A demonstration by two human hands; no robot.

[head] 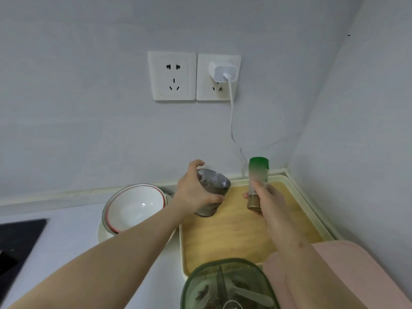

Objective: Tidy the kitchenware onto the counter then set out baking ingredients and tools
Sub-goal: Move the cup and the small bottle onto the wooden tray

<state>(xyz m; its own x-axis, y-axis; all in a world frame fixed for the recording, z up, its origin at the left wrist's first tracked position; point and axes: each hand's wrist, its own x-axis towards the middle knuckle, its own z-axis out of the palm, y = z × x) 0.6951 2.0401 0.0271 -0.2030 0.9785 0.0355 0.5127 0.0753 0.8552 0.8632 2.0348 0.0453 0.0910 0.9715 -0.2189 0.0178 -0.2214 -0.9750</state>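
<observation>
My left hand (196, 192) grips a smoky grey glass tumbler (213, 188), tilted and held above the left end of the wooden tray (227, 237). My right hand (266, 200) holds a tall bottle (257, 177) with a green top and a brownish base, upright above the tray's far part. A white bowl with a red rim (133, 207) leans on a white plate (103, 233) on the counter, just left of the tray.
A green translucent cutlery holder (225, 284) with utensils stands at the tray's near edge. A pink item (347, 270) lies at the right. A black hob (15, 237) is at the left. Wall sockets with a white charger (223, 72) and its cable hang above the corner.
</observation>
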